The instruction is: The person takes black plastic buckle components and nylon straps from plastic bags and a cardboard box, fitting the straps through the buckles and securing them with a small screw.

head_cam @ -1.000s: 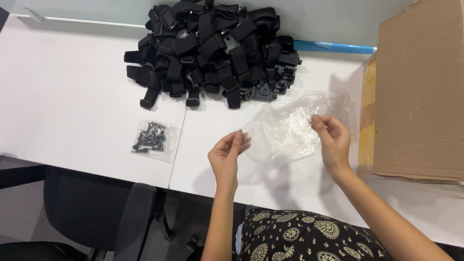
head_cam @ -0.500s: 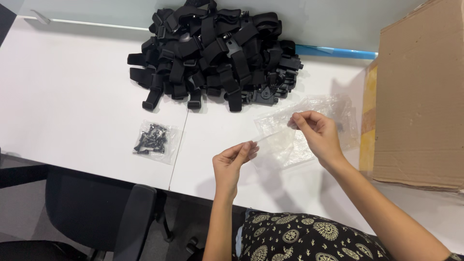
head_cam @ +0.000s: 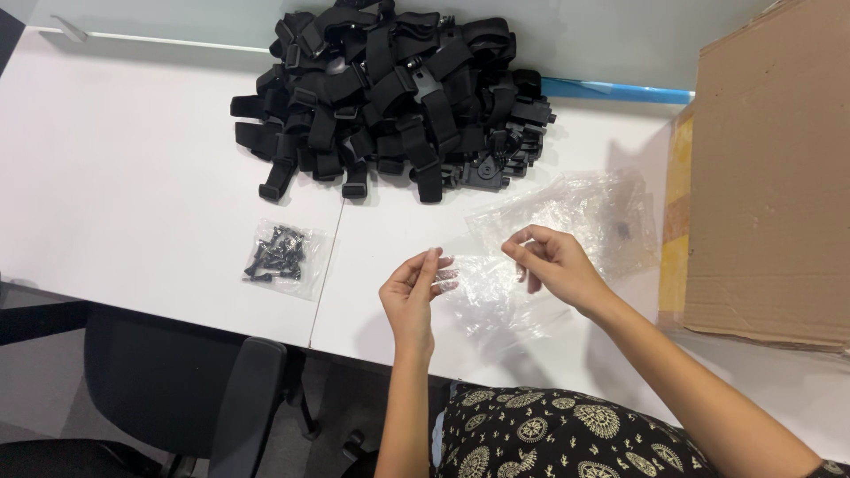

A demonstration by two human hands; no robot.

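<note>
Cardboard box (head_cam: 770, 168) at the right edge – one, closed side toward the camera; it crowds the work area, so an elbow swing from the right arm could knock it or drag film under it

Pile of black straps (head_cam: 394, 93) with buckles at the back of the white table (head_cam: 133, 177) – one heap, too tangled to count pieces; loose ends hang toward the front, could snag a bag

Clear plastic bags (head_cam: 567, 212) – a crumpled stack, number unreadable, at least two layers. One clear bag (head_cam: 482, 283) is stretched between both hands just above the table near the front edge. Left hand (head_cam: 412, 296) pinches its left edge, right hand (head_cam: 549, 265) pinches the top edge – both closed on the film. Risk: thin slippery film, a pinch slips or it tears if pulled apart too hard

Small bag of black screws (head_cam: 282, 255) – one, lying left, well apart from the hands; screw count unclear

Office chair (head_cam: 177, 389) below the table – one
</note>
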